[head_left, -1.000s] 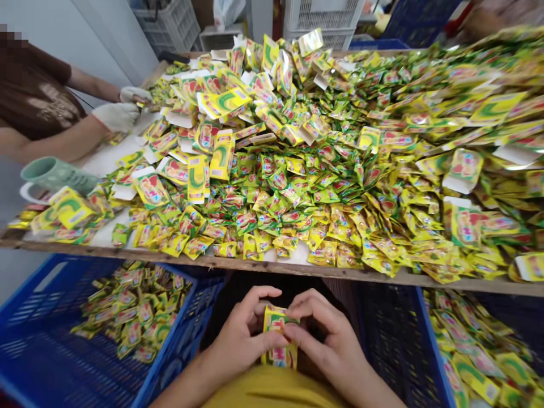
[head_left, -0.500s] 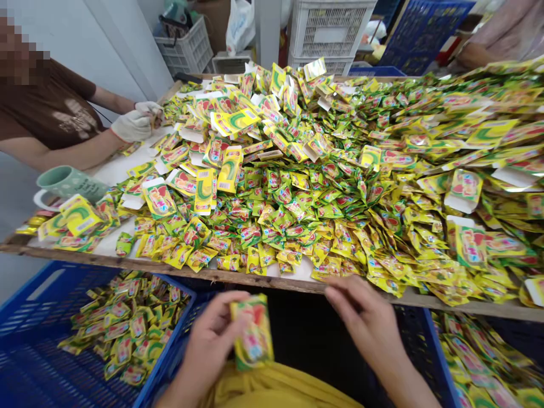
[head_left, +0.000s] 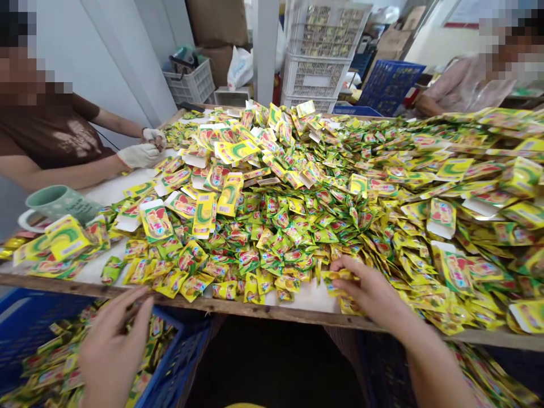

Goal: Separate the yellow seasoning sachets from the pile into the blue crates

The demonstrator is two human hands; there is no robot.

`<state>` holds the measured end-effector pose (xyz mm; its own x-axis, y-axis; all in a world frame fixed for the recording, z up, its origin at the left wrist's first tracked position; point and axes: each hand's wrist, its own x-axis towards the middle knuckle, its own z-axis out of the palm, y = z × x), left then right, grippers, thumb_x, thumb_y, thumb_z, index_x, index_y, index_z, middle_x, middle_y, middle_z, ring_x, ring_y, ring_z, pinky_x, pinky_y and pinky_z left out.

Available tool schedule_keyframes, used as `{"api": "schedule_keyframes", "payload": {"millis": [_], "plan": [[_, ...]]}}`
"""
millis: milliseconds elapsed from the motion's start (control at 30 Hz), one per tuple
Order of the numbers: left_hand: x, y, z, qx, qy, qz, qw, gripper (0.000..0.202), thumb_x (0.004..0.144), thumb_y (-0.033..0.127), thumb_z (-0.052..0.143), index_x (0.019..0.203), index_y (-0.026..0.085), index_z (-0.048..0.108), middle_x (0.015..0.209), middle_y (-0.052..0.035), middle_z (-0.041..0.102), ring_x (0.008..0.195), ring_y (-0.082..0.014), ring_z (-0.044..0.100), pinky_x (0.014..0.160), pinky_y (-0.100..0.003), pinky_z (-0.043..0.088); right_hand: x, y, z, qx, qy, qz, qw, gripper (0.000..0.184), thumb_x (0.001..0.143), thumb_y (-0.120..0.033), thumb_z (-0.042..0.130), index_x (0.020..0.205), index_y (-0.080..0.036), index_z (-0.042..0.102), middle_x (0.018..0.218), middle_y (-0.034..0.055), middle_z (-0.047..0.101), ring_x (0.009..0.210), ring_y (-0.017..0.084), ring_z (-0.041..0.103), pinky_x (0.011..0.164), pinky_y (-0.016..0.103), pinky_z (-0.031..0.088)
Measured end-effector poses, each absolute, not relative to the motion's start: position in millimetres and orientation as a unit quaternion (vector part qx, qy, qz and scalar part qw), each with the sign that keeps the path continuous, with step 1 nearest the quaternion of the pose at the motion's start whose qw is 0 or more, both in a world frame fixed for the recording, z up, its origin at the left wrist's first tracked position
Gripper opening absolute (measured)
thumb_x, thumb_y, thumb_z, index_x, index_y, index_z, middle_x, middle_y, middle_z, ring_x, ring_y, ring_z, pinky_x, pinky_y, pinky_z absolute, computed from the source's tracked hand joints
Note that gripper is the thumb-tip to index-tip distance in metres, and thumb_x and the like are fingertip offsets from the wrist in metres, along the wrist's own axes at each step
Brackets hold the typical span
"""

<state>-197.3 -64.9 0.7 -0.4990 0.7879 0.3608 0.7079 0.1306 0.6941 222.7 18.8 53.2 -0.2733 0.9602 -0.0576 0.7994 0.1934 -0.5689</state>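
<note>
Blue plastic crate [head_left: 19, 317] at far left, below the wooden table [head_left: 255, 310], partly filled with jumbled yellow-and-green packets [head_left: 46, 362]: reads as the finished share. Beyond, a co-worker in brown [head_left: 51, 136], white gloves [head_left: 138, 157] close together over the table's far left side; nearer, a pale green mug [head_left: 59, 203] just behind some flat cartons [head_left: 68, 238]. Seen against the crate, the left hand [head_left: 113, 340], loosely curled, thumb apart from fingers, with no item visible between them; looks released. Next, an upright-printed carton [head_left: 156, 221] with its white flap out, then a broad heap of green sachets [head_left: 293, 229]. At the near edge, just right of a bare white patch [head_left: 312, 294], the right hand [head_left: 376, 297], thumb and fingers around a yellow sachet [head_left: 335, 277]; cannot tell whether pinched firmly or merely touched. Farther right, a deep yellow pile [head_left: 416, 277], a second co-worker [head_left: 463, 85] behind, and more filled-looking packs [head_left: 488, 368] below the edge. Judging by the spread across the table, far more left than done.
</note>
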Motion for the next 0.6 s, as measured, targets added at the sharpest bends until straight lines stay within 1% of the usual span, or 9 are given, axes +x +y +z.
{"api": "schedule_keyframes", "payload": {"millis": [67,100,167,200,300,400,467,533,600], "plan": [[-167.8,-37.4,16.0,0.573,0.673,0.467,0.026,0.016,0.08,0.029,0.063,0.094,0.026,0.069,0.104,-0.0027,0.069,0.098,-0.0247,0.065,0.097,-0.043,0.05,214.9,47.7,80.5,-0.53,-0.814,0.199,0.13,0.017,0.08,-0.01,0.053,0.09,-0.021,0.061,0.089,0.0024,0.065,0.084,0.019,0.06,0.074,0.027,0.043],[-157.5,-24.2,21.1,0.607,0.641,0.47,0.017,0.014,0.081,0.025,0.063,0.093,0.024,0.07,0.103,-0.0035,0.069,0.097,-0.0228,0.065,0.097,-0.041,0.049,205.8,64.0,90.8,-0.509,-0.839,0.16,0.108,0.024,0.078,-0.006,0.054,0.094,-0.02,0.063,0.091,0.004,0.065,0.09,0.02,0.06,0.079,0.028,0.042],[-145.8,0.3,26.1,0.657,0.596,0.463,-0.001,0.015,0.083,0.019,0.06,0.093,0.022,0.07,0.103,-0.0056,0.069,0.096,-0.021,0.065,0.095,-0.039,0.049,181.1,96.2,101.8,-0.466,-0.878,0.093,0.054,0.036,0.072,0.001,0.056,0.101,-0.019,0.065,0.085,0.0057,0.064,0.087,0.021,0.06,0.076,0.028,0.041],[-144.1,11.8,26.7,0.671,0.586,0.455,-0.011,0.016,0.084,0.018,0.058,0.094,0.021,0.07,0.103,-0.0066,0.069,0.096,-0.0206,0.065,0.094,-0.039,0.05,167.8,110.6,102.8,-0.441,-0.894,0.075,0.028,0.037,0.071,0.003,0.055,0.099,-0.018,0.065,0.079,0.0059,0.063,0.084,0.021,0.06,0.074,0.027,0.041],[-151.3,44.3,28.8,0.695,0.585,0.414,-0.046,0.025,0.087,0.012,0.049,0.101,0.019,0.068,0.107,-0.01,0.066,0.102,-0.0211,0.062,0.093,-0.038,0.05,136.6,140.5,95.3,-0.364,-0.93,0.051,-0.021,0.031,0.069,0.008,0.052,0.082,-0.017,0.066,0.074,0.0068,0.061,0.078,0.02,0.059,0.072,0.027,0.041],[-167.7,73.0,37.6,0.739,0.596,0.305,-0.079,0.046,0.084,0.0,0.04,0.121,0.019,0.06,0.127,-0.0138,0.057,0.121,-0.0254,0.05,0.1,-0.045,0.044,130.8,148.1,85.4,-0.329,-0.944,0.032,-0.016,0.027,0.066,0.007,0.054,0.078,-0.016,0.063,0.086,0.009,0.061,0.084,0.021,0.059,0.074,0.028,0.041],[-178.1,89.2,44.7,0.783,0.581,0.205,-0.089,0.064,0.079,-0.007,0.039,0.132,0.026,0.051,0.144,-0.0116,0.044,0.135,-0.03,0.034,0.105,-0.053,0.035,139.9,141.6,81.5,-0.341,-0.939,0.052,0.001,0.029,0.065,0.005,0.054,0.083,-0.016,0.062,0.087,0.0082,0.061,0.085,0.021,0.058,0.074,0.028,0.041],[-186.3,104.1,48.8,0.82,0.552,0.124,-0.084,0.077,0.075,-0.01,0.04,0.138,0.034,0.044,0.153,-0.0073,0.033,0.142,-0.0339,0.02,0.106,-0.061,0.027,153.9,129.2,78.1,-0.38,-0.917,0.116,0.034,0.033,0.067,0.004,0.054,0.092,-0.016,0.06,0.085,0.0052,0.062,0.08,0.018,0.058,0.072,0.027,0.041],[-191.9,117.6,49.1,0.843,0.527,0.086,-0.072,0.082,0.072,-0.009,0.044,0.14,0.037,0.039,0.154,-0.0063,0.029,0.144,-0.0359,0.014,0.106,-0.064,0.022,169.4,114.4,72.0,-0.429,-0.878,0.191,0.094,0.036,0.07,-0.001,0.056,0.102,-0.017,0.059,0.086,0.0033,0.062,0.08,0.017,0.058,0.072,0.026,0.041]]}}
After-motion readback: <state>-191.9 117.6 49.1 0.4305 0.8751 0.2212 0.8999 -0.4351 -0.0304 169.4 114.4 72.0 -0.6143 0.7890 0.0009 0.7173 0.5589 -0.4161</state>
